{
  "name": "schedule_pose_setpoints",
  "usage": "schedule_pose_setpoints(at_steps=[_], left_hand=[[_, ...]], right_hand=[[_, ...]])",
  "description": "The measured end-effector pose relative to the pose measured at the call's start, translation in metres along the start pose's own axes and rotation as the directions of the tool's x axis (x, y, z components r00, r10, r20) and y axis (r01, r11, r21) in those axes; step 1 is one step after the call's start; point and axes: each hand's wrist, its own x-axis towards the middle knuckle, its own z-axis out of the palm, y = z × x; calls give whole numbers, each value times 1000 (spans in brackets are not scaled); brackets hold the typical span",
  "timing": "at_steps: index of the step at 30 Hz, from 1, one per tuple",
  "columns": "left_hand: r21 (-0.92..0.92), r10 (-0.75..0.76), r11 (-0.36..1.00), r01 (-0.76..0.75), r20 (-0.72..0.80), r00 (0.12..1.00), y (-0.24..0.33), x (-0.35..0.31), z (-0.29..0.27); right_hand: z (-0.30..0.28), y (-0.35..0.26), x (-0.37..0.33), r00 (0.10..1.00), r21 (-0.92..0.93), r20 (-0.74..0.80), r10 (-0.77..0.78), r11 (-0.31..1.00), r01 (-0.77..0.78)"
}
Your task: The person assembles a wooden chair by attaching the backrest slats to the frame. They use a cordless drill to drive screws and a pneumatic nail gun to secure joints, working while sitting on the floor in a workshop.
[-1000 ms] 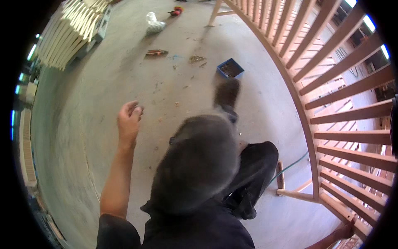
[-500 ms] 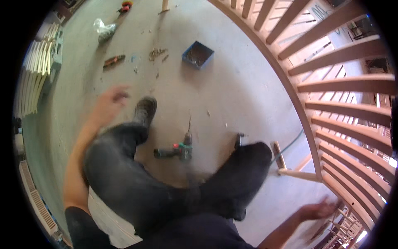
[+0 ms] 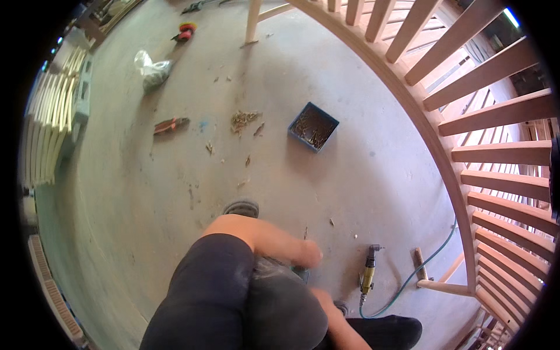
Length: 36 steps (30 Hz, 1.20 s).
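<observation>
My left forearm crosses in front of my raised knee, and my left hand (image 3: 307,254) is beside the cordless drill (image 3: 301,273). Motion blurs its fingers, so their grip cannot be made out. Only the drill bit and a bit of the green body show, the rest being behind my hand and knee. From the lower right comes my right forearm, with the right hand (image 3: 319,297) mostly hidden behind the knee near the drill. To the right, a yellow-and-black angled air tool (image 3: 368,274) lies on the floor, joined to a green hose (image 3: 401,293).
A curved wooden frame with slats (image 3: 446,146) stands along the right. Ahead lie a blue box of screws (image 3: 315,125), a pile of screws (image 3: 242,121), orange-handled pliers (image 3: 171,125) and a clear plastic bag (image 3: 153,73). Pale wooden strips (image 3: 49,128) are stacked at left.
My body has leaned forward and the view has shifted. My left hand swung right to the drill, and my right hand came in from the slatted frame towards it.
</observation>
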Motion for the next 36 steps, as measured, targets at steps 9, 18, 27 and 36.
schedule_pose_setpoints(at_steps=[9, 18, 27, 36], left_hand=[[-489, -267, 850, 197, -77, 961, -49, -99, -56], [-743, -616, 668, 42, -521, 591, -89, -226, -95], [-798, -754, 590, 122, -490, 438, -77, -309, -45], [-794, -751, 580, 182, -434, 498, -76, -334, -17]], right_hand=[[37, 42, 50, 842, 286, 347, 414, 808, -515], [-152, -72, 42, 725, 736, -615, 310, 558, 385], [-126, -134, 104, 743, 633, -625, 241, 714, 300], [-120, -156, 126, 943, 745, -304, 134, 651, 147]])
